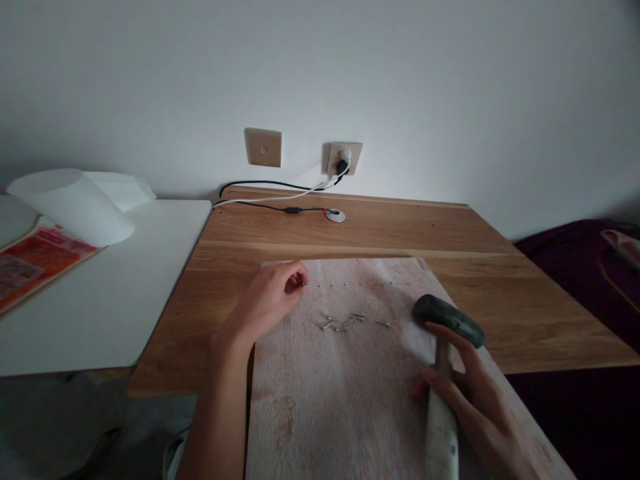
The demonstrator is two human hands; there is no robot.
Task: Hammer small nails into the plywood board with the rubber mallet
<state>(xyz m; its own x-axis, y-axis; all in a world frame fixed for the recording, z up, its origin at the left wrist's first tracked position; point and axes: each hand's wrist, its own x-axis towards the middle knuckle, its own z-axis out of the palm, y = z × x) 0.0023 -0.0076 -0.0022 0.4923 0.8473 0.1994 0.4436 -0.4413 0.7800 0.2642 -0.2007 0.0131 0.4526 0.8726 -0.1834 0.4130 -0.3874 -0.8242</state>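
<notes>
My left hand [274, 293] rests at the far left corner of a pale wooden board [320, 413], its thumb and forefinger pinched on a small silvery screw [303, 285]. Only the end of that screw shows. To its right, a row of small dark holes runs along the board's far side. Several loose screws [345, 323] lie in the middle of the far half, between my hands. On the right, my right hand [473, 393] is wrapped around the light handle of a mallet [443, 433], close under its black head, which is held over the board's right side.
Beneath the board is a brown wooden table [240, 267]. Cables [270, 199] run along its back edge to a wall socket [345, 159]. A white table [145, 287] on the left carries a white roll [75, 207] and a red-orange packet [40, 263]. Dark purple cloth [575, 260] lies at right.
</notes>
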